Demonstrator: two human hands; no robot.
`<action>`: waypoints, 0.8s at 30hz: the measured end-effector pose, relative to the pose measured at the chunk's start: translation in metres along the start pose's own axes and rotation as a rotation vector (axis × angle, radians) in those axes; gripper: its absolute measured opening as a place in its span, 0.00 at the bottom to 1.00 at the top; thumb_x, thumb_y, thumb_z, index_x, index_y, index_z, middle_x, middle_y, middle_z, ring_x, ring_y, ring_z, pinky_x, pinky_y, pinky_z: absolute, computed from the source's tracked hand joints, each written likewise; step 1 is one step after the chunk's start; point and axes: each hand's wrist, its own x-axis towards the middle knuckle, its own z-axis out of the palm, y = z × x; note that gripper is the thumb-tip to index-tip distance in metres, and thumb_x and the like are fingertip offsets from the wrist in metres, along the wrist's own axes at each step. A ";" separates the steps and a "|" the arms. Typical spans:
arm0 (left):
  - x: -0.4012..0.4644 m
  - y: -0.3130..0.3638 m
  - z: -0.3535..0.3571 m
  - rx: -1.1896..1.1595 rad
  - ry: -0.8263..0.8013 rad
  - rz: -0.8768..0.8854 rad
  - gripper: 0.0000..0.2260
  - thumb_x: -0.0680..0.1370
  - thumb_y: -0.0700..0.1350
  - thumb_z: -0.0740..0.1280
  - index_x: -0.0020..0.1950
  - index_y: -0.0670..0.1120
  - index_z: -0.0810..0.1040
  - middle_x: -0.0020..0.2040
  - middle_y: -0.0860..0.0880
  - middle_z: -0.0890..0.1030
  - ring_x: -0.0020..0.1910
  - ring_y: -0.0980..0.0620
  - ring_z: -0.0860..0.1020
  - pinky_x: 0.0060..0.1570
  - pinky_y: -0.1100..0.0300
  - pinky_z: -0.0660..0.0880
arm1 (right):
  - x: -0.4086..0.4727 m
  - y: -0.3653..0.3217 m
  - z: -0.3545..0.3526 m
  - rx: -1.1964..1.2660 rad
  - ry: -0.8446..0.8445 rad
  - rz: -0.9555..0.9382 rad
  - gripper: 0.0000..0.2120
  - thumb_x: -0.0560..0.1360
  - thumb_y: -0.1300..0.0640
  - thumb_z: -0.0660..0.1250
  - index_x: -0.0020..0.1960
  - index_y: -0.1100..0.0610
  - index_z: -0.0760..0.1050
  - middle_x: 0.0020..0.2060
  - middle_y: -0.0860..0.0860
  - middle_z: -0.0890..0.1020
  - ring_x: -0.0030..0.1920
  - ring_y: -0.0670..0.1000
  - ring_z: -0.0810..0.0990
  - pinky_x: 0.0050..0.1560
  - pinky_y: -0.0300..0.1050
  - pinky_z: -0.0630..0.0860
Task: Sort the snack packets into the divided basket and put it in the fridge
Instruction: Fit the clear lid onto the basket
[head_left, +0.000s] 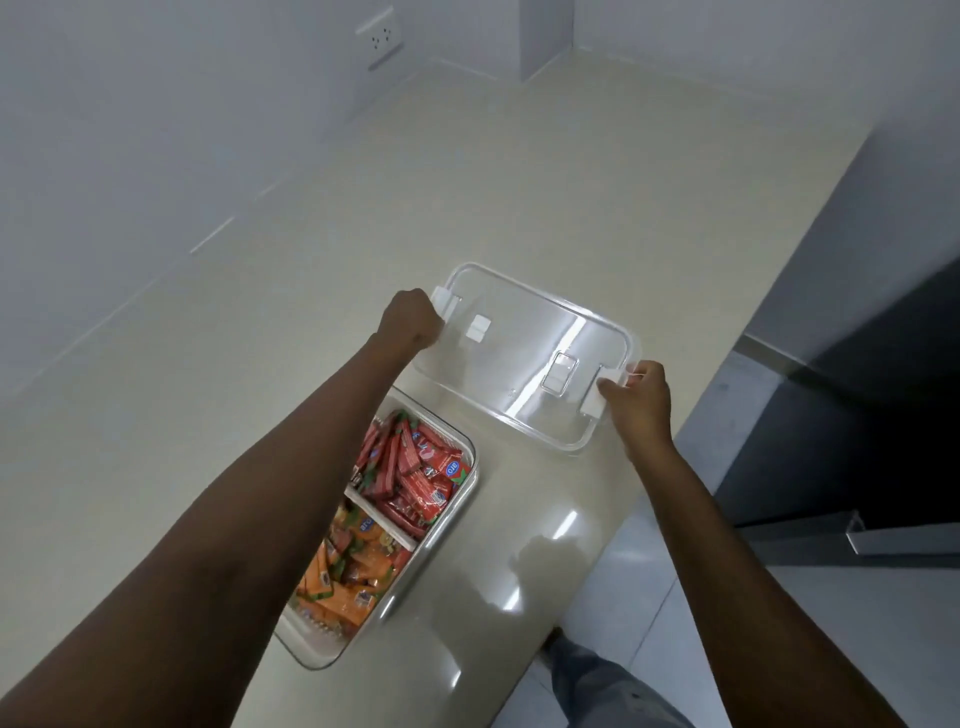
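Hands gripped a clear lid (524, 353) by its two short ends: the left hand (410, 318) was curled in a fist around the white latch (445, 302) at the lid's far-left end, and the right hand (640, 400) had its fingers (613, 387) pinched together on the white latch (597, 395) at the near-right end. The lid sat beyond the divided basket (457, 506), on or just above the pale counter (363, 197); which could not be told. The basket rested uncovered on the counter beneath the left forearm, red snack packets (415, 470) filling its far compartment and orange snack packets (343, 569) its near one, a white divider (382, 522) between them. A wall socket (379, 39) showed far back.
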 end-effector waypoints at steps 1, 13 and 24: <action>-0.004 -0.003 -0.012 -0.028 0.041 0.007 0.11 0.76 0.42 0.65 0.53 0.35 0.76 0.52 0.37 0.80 0.50 0.39 0.79 0.40 0.57 0.68 | 0.000 -0.011 -0.001 0.008 0.000 -0.019 0.15 0.71 0.59 0.70 0.54 0.58 0.69 0.52 0.57 0.76 0.47 0.54 0.76 0.45 0.44 0.73; -0.188 -0.118 -0.080 -0.342 0.283 -0.263 0.13 0.77 0.51 0.68 0.55 0.43 0.73 0.48 0.48 0.77 0.44 0.49 0.75 0.37 0.57 0.67 | -0.049 -0.119 0.032 -0.034 -0.389 -0.320 0.19 0.73 0.57 0.68 0.64 0.54 0.72 0.54 0.52 0.80 0.52 0.53 0.80 0.54 0.50 0.77; -0.332 -0.168 0.020 -0.672 0.317 -0.710 0.15 0.74 0.54 0.70 0.48 0.44 0.73 0.42 0.46 0.82 0.41 0.46 0.80 0.39 0.54 0.74 | -0.105 -0.117 0.108 -0.588 -0.733 -0.646 0.22 0.75 0.55 0.66 0.67 0.61 0.71 0.63 0.56 0.77 0.61 0.55 0.75 0.60 0.44 0.69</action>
